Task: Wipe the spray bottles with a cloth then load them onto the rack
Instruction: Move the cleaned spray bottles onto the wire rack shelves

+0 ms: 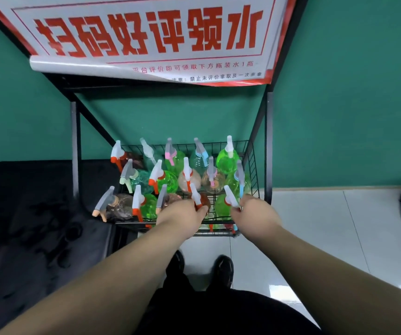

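My left grip (182, 215) clasps the brown bottle (203, 201); my right grip (255, 211) pinches the green bottle (221, 205) at the rack's (251, 163) 6 o'clock edge.

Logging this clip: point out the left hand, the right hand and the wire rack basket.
left hand (182, 215), head view, on the back of the hand.
right hand (255, 211), head view, on the back of the hand.
wire rack basket (251, 163), head view, on its right side wall.
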